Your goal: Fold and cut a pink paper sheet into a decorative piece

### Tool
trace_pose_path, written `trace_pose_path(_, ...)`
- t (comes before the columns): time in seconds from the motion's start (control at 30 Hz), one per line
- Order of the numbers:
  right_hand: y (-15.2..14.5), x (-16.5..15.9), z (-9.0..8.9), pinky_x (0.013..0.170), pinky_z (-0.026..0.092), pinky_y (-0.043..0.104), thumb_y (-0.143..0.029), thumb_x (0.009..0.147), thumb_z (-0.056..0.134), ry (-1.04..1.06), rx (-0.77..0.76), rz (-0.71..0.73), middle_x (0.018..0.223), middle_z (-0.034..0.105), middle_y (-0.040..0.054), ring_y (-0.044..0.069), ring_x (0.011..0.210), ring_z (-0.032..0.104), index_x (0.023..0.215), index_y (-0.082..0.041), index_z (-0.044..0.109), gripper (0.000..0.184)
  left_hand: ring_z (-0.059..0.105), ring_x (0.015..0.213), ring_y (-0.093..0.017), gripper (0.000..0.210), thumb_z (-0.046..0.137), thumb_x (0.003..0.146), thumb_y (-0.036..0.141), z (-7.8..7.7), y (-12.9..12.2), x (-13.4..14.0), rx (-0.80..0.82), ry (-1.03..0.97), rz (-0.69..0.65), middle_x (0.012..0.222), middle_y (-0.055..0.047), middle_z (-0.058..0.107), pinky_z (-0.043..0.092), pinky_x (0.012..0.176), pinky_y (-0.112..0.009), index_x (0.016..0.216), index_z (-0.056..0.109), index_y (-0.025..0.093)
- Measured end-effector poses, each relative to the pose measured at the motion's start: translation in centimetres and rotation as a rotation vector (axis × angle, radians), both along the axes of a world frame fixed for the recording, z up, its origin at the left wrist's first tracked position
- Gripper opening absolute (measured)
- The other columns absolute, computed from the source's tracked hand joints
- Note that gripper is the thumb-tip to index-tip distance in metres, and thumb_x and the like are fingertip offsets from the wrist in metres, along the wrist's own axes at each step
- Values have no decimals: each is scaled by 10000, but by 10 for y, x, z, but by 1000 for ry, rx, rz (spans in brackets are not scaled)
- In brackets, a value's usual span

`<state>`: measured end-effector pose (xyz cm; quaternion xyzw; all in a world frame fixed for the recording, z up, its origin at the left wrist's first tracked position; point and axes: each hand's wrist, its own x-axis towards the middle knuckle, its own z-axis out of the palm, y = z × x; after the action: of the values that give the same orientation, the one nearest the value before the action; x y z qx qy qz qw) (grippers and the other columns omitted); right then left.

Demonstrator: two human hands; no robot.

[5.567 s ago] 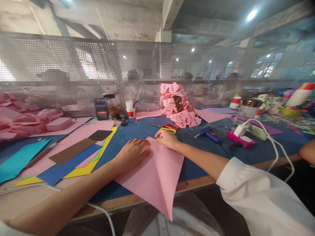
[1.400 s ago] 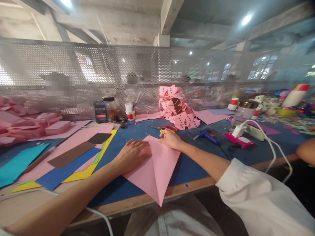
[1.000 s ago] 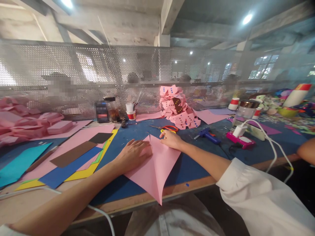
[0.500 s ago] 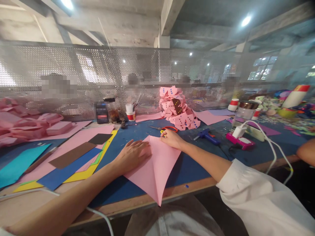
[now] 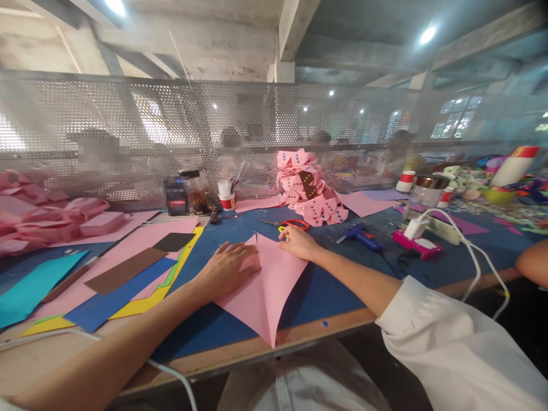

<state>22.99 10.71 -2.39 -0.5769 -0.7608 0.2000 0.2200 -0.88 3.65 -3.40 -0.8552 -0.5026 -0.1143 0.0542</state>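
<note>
A pink sheet of paper [image 5: 274,279] with a crease down its middle lies at the table's front, its near corner reaching over the wooden edge. My left hand [image 5: 231,265] rests flat on its left half, fingers stretched out. At the far right edge of the sheet, my right hand [image 5: 297,242] has its fingers curled in and pinches the paper. Just behind that hand lie scissors [image 5: 295,224] with red and yellow handles. A blue glue gun [image 5: 363,237] lies to the right. Behind the scissors stands a pile of folded pink paper pieces with dots [image 5: 303,188].
Coloured sheets [image 5: 128,271] are layered at the left beside pink paper strips [image 5: 47,214]. A pink power strip [image 5: 417,245] with a white cable and a glass jar [image 5: 423,197] stand right. Paper cups [image 5: 226,197] stand before the perforated screen [image 5: 248,120]. Another person's arm [image 5: 533,265] shows far right.
The pink paper has shifted slightly away from me and to the left, and its near corner hangs over the edge less. Both hands stay on it.
</note>
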Motion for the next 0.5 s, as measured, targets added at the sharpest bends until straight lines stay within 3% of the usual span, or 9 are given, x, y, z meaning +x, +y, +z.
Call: trace_pose_path(0.5,-4,0,2,669,416,254,-246,777,684,4,-6,20,908,720,5,169,801,664,1025,-240,673,248,546,1351,-278,463,470,977,544,1,-1,2,-4,-5,6,1453,-54,602,274,1204,-537,1352,575,294)
